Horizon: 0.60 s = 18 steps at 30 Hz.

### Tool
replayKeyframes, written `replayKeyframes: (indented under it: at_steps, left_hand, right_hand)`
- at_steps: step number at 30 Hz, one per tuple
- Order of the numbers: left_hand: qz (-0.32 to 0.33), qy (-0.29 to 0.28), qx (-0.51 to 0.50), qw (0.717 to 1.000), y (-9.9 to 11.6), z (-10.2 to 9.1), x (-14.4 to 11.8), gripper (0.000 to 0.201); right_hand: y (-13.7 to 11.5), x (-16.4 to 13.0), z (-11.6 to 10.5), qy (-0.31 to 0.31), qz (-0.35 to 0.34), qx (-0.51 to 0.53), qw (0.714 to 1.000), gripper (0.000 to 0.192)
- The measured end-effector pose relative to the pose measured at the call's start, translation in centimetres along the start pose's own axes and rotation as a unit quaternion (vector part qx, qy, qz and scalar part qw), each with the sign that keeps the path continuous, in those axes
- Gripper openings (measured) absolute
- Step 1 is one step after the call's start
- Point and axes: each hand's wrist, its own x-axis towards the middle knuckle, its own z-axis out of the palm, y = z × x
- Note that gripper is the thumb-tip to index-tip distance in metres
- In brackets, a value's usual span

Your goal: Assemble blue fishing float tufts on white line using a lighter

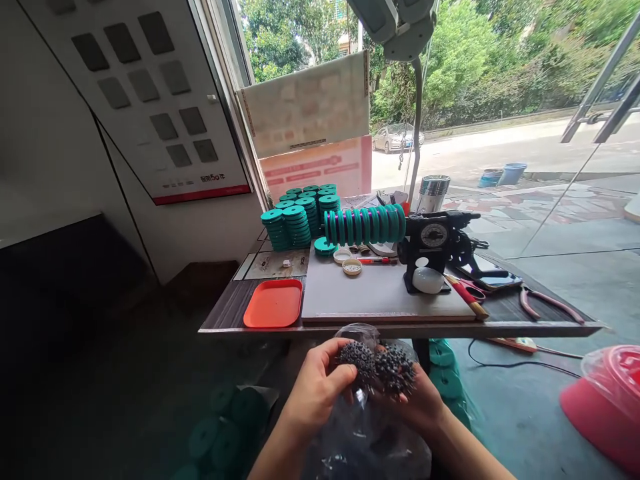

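Note:
My left hand pinches a round cluster of small black pin-like pieces, with its thumb across the front. Beside it, a looser bunch of similar dark pieces rests in my right hand, whose fingers curl underneath and are mostly hidden. The two bunches nearly touch, just below the table's front edge. Under and behind both hands is a clear plastic bag. What each small piece is I cannot make out.
A black hand-cranked winder carries a row of green spools. Stacks of green spools stand behind. An orange tray lies left, pliers and scissors right. A lamp hangs above; a pink tub stands right.

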Motion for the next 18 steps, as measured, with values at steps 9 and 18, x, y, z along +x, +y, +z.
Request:
replayKeyframes:
  at_steps: [9, 18]
  left_hand:
    - [0.025, -0.018, -0.095, 0.995, 3.9, -3.6, -1.6, 0.028]
    - [-0.03, -0.059, -0.22, 0.973, 3.8, -7.2, -1.9, 0.029]
  right_hand:
    - [-4.3, -2.5, 5.6, -0.096, 0.026, -0.098, 0.99, 0.005]
    - [-3.4, 0.8, 9.3, -0.119, -0.011, -0.126, 0.985, 0.011]
